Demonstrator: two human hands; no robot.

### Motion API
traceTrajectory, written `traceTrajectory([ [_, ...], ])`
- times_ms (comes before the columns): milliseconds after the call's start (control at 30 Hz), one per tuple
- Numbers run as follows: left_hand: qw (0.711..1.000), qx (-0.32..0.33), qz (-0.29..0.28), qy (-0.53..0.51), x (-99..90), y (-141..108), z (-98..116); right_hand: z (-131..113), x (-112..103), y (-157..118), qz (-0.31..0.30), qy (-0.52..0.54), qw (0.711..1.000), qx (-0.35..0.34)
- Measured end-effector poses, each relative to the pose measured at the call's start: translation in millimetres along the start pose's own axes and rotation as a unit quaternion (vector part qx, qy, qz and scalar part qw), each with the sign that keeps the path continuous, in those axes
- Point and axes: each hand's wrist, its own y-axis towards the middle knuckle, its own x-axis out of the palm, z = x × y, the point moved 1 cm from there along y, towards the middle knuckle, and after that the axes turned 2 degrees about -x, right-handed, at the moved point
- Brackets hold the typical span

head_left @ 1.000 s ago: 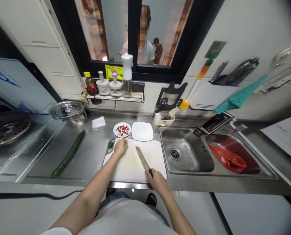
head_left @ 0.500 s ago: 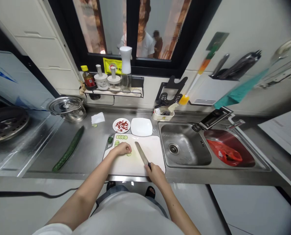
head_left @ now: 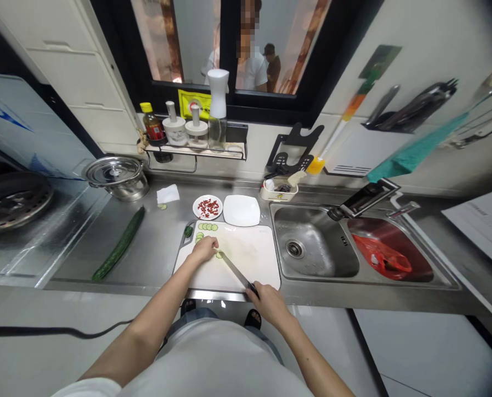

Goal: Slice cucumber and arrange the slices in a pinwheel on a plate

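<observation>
A white cutting board [head_left: 249, 259] lies on the steel counter. My right hand [head_left: 266, 300] grips the black handle of a knife [head_left: 235, 269], whose blade slants up and left over the board. The blade's tip is at a cucumber slice [head_left: 219, 255]. Just left of that slice, my left hand [head_left: 205, 248] is closed with fingers bent; what it holds, if anything, is too small to tell. Behind it, a row of cucumber slices [head_left: 208, 226] lies at the board's upper left, with more slices partly hidden by the hand. A cucumber end [head_left: 188, 231] sits by the board's grey handle.
Behind the board stand a plate of red pieces [head_left: 207, 207] and a white plate [head_left: 241, 210]. A whole cucumber [head_left: 119, 243] and a steel pot [head_left: 122, 179] are at the left. To the right is a sink [head_left: 315, 242] with a red bag [head_left: 384, 259] in its second basin.
The knife's tip has swung left and down to the slice beside my left hand. My left hand has shifted slightly away from that slice. The camera view has moved a little.
</observation>
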Motion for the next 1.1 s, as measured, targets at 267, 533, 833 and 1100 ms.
traceTrajectory([
  [267, 1.0, -0.008, 0.0, -0.004, -1.4, -1.3, 2.0, -1.0, 0.5, 3.1, -0.004, -0.009, 1.0, 0.004],
  [533, 1.0, -0.012, -0.003, -0.007, -1.7, -0.3, 2.0, 3.0, -1.1, 6.8, -0.014, -0.025, 0.999, -0.015],
  [833, 1.0, -0.016, -0.004, -0.014, 0.1, 1.0, -0.5, -3.8, -2.8, 13.2, -0.024, -0.027, 0.999, -0.021],
  [1100, 1.0, -0.014, -0.003, -0.02, 0.0, 0.6, -0.8, -3.9, -7.0, 9.2, -0.039, -0.038, 0.998, -0.01],
])
